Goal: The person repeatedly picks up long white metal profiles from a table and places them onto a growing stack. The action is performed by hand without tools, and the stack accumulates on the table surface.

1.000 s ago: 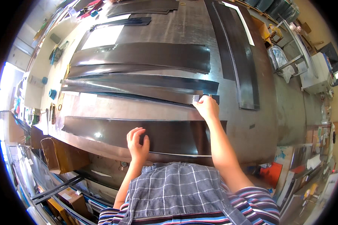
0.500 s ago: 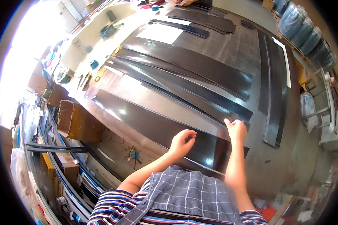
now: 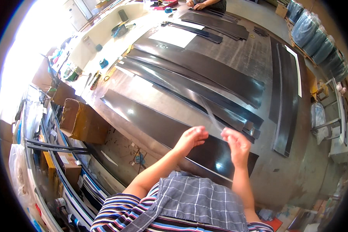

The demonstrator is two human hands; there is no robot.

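In front of me a long, glossy dark strip panel (image 3: 152, 125) lies flat along the near side of the table. My right hand (image 3: 237, 147) is over its right part, fingers pinched on a thin translucent strip (image 3: 210, 111) that trails up and away from the fingertips. That strip is blurred, perhaps a piece of clear film. Just to its left, my left hand (image 3: 191, 138) hovers above the same panel with curled fingers pressed together. Whatever its fingertips hold, if anything, is too small to make out. A small gap separates the two hands.
Stacks of dark strip panels (image 3: 205, 71) cover the table's middle, with more panels (image 3: 282, 96) along its right side. Tools and tape (image 3: 103, 63) lie at the left edge. A cardboard box (image 3: 83, 121) stands at lower left. Another person's hands (image 3: 197, 5) are at the far end.
My right hand has moved left toward my left hand, and the translucent strip now shows trailing from its fingers. My left hand has risen slightly, its fingers closer together. The whole view has shifted a little.
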